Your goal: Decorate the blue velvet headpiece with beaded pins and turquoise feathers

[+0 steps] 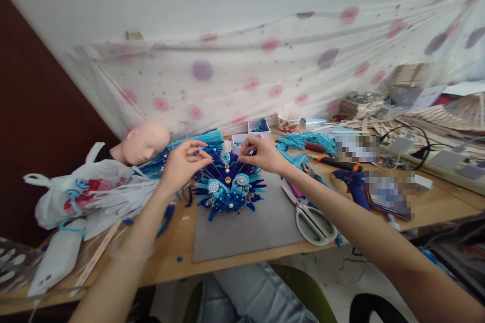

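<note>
A blue ornate headdress stands on a grey cutting mat, with feather-like petals, pearl-dotted swirls and a jewelled centre piece. My left hand is at its upper left, thumb and forefinger pinched on what looks like a thin wire rising from it. A small dark blue bead shows by the left fingers. On the upper right side my right hand pinches another fine wire. The wires are very thin, and their ends are hard to make out.
Scissors lie on the mat's right side, near a blue glue gun and a phone. Left are a mannequin head, a plastic bag and white strips. White boxes stand behind.
</note>
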{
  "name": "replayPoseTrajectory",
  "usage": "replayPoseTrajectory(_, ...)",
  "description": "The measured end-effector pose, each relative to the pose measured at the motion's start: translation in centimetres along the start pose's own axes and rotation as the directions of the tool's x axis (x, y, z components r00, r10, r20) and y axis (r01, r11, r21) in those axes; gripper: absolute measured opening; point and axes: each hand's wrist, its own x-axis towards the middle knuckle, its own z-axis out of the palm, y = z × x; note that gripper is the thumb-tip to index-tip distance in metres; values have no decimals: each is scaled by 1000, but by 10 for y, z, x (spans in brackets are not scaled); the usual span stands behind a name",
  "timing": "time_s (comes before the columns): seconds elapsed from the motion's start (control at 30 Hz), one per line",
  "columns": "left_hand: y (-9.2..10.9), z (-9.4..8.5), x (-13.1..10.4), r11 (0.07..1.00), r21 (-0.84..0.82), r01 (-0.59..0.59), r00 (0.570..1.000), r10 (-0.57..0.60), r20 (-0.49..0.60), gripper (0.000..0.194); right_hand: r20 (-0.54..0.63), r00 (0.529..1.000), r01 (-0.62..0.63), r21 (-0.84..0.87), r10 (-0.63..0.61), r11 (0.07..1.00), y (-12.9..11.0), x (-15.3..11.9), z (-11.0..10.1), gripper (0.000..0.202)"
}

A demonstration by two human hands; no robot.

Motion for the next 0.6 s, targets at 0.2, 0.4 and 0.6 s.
replayPoseTrajectory(0.2,0,2,-1,1000,-1,3,1000,-3,-24,48,-24,1000,10,-1,-10,1000,1,1,1,19)
replayPoseTrajectory(0.4,1,5,1,1000,-8,19,1000,-19,-18,49,-25,999,27,-9,-27,1000,1,-1,1,19)
replayPoseTrajectory(0.6,6,6,4,999,-4,34,999,-34,18,46,-30,998,56,-37,-57,998,0,-1,1,18)
